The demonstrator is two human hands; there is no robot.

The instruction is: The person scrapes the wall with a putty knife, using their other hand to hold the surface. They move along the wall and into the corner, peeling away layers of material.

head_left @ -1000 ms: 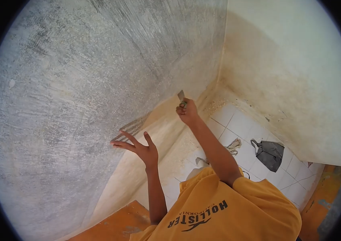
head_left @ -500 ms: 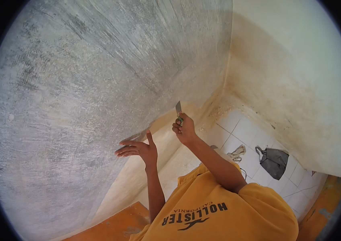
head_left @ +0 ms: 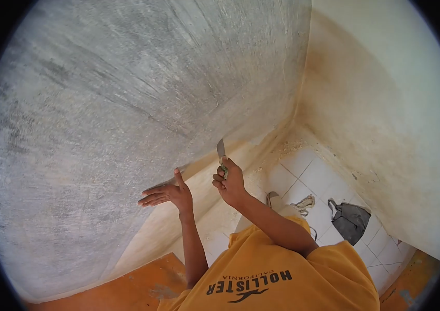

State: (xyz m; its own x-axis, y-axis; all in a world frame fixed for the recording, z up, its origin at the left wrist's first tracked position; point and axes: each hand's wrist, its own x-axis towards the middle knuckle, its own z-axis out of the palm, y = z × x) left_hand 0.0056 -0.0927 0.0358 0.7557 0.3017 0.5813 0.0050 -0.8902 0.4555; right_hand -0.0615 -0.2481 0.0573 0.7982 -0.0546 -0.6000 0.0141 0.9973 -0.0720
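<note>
Closed round the handle of a small scraper point(head_left: 221, 148), my right hand point(head_left: 230, 181) is near the lower edge of the grey wall covering point(head_left: 101, 109). The scraper's flat blade points up and lies close to that edge. To its left, my left hand point(head_left: 171, 195) is spread, thumb up and fingers pointing left, at the loose lower edge of the grey covering. Below the edge shows a cream wall surface point(head_left: 152, 233). Whether the left fingers press on the covering is hard to tell.
A dark grey bag point(head_left: 351, 220) and a crumpled cloth point(head_left: 304, 205) lie on the white tiled floor point(head_left: 318, 175). A stained cream wall point(head_left: 386, 119) rises on the right. An orange surface point(head_left: 142, 285) runs along the bottom left.
Both hands, with the scraper in the right one, have shifted slightly left in view. The scraper blade now tilts less and sits a little lower. The view itself has moved slightly.
</note>
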